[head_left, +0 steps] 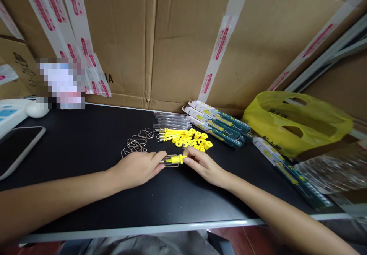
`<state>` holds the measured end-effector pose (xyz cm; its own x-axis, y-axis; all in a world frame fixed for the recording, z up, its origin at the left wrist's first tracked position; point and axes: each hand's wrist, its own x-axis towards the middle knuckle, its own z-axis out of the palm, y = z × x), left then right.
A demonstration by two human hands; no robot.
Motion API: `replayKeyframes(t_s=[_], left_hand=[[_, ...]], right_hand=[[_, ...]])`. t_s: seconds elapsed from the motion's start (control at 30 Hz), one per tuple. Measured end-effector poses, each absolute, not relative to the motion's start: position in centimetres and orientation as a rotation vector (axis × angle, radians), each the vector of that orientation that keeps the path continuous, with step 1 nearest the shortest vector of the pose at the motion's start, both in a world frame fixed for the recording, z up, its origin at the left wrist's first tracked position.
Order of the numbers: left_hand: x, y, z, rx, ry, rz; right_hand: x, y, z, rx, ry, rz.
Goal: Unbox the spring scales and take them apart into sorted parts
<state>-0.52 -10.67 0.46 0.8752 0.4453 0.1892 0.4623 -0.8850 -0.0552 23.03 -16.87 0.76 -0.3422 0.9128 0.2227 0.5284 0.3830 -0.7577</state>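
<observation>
A partly assembled spring scale (174, 159), with a yellow end piece and bent metal wire, is held just above the black tabletop. My left hand (139, 169) is closed around its left part, hiding most of the body. At its right tip, my right hand (205, 166) pinches the yellow end between thumb and fingers. Behind my left hand lie bent metal wire hooks (137, 143). Yellow rods with springs (172, 134) and small yellow caps and rings (200, 142) are heaped just beyond the scale. Several clear plastic tubes (172, 120) lie behind them.
Printed boxes (218, 123) are stacked at the back right, with a single box (292, 172) nearer me. Beyond it sit a yellow plastic bag (312, 113) and clear plastic wrap (335, 171). A phone (20, 150) lies left. Tall cardboard (177, 44) borders the back.
</observation>
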Motion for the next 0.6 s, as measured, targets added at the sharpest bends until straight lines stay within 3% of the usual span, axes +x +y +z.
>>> replayKeyframes(t_s=[0.17, 0.4, 0.6], left_hand=[[-0.6, -10.0, 0.8, -2.979, -0.617, -0.177], [-0.6, -9.9, 0.7, -2.992, -0.575, -0.135], [-0.7, -9.9, 0.8, -2.998, -0.585, -0.13]], right_hand=[[23.9, -16.7, 0.9, -1.176, -2.156, 0.701], [24.0, -17.2, 1.8, -1.076, -2.524, 0.01], [24.4, -17.2, 2.2, -1.308, -2.424, 0.216]])
